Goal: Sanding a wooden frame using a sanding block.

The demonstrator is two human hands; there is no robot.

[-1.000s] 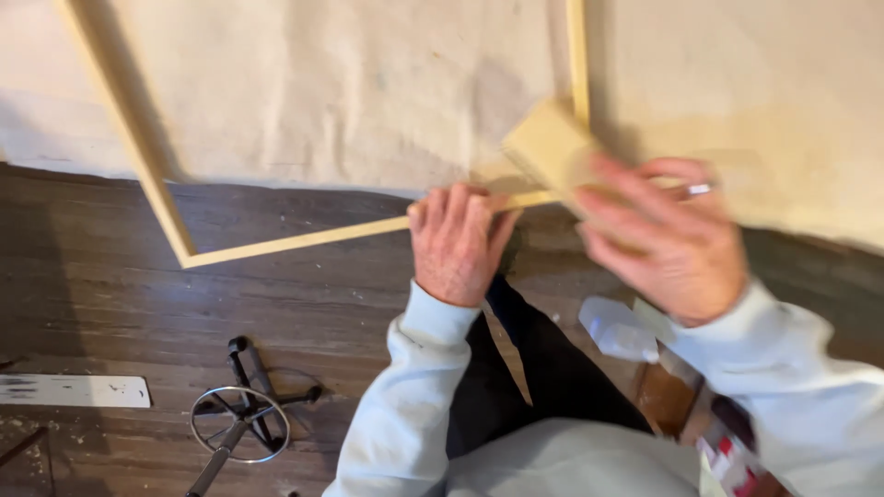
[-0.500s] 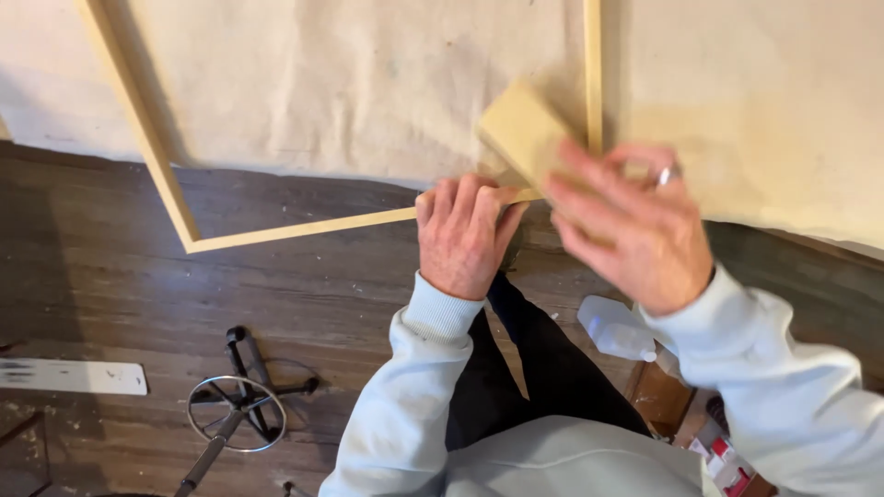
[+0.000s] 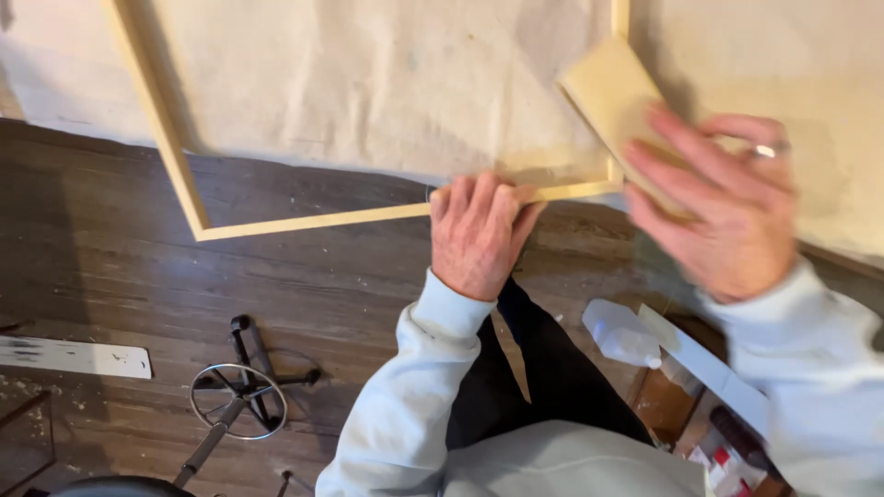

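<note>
Two fingers (image 3: 686, 152) atop block (image 3: 608, 83) (frame-corner) —
</note>
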